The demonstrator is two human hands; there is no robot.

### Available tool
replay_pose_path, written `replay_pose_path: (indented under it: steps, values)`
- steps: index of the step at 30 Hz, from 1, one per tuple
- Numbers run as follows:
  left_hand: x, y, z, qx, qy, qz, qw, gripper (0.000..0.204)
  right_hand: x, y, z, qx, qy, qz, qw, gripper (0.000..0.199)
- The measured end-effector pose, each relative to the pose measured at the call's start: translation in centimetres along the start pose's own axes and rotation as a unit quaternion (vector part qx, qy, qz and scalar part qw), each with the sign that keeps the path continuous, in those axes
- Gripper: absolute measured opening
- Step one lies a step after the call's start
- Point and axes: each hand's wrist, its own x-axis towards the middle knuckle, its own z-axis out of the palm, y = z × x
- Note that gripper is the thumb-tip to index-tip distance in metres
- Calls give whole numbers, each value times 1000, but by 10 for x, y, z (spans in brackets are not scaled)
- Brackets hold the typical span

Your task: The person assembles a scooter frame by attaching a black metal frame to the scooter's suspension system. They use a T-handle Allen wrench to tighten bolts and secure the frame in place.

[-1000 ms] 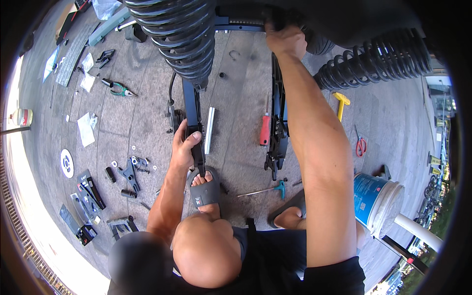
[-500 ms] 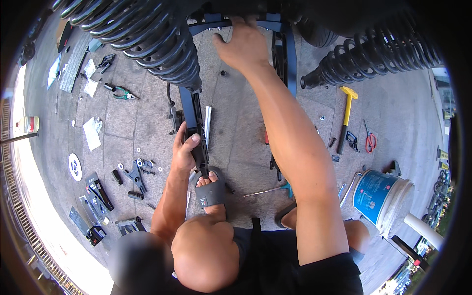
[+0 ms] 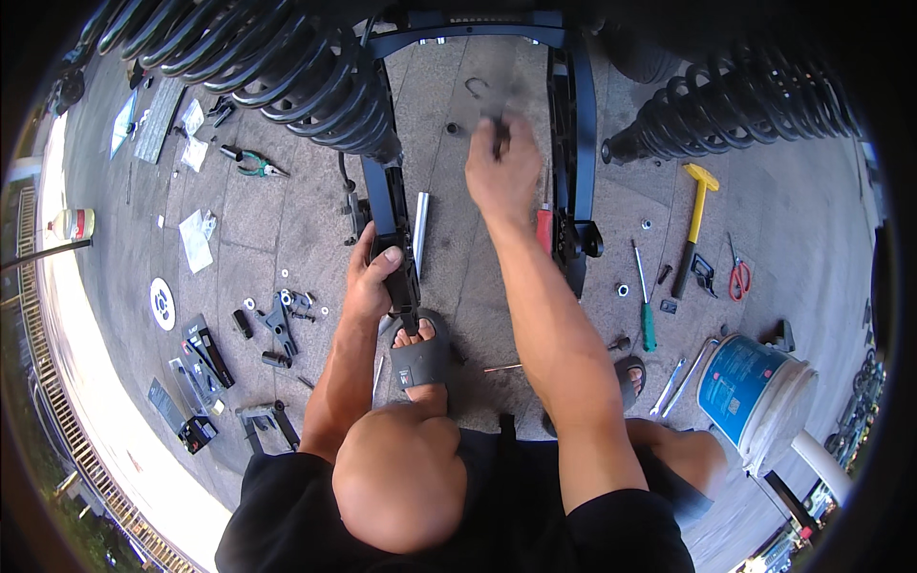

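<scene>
You wear a black short-sleeved top, its sleeves at lower left and lower right, dark shorts at bottom centre, and a dark grey open-toed slide with a pale strap marking. Your left hand and right hand are bare.

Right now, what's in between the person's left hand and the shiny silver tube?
In the head view, a dark bar lies there: the left hand grips it, and the silver tube is on the bar's other side.
</scene>
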Motion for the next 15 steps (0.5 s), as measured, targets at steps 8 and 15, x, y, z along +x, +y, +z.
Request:
replay_pose_path:
  steps: [8, 15]
  values:
    - [-3, 6, 7, -35, -15, -7, 999, 56, -103, 96, 39, -367, -327, 182, 852, 37]
    - [-1, 8, 9, -31, -42, -1, 999, 56, -98, 96, 45, -368, -314, 214, 849, 39]
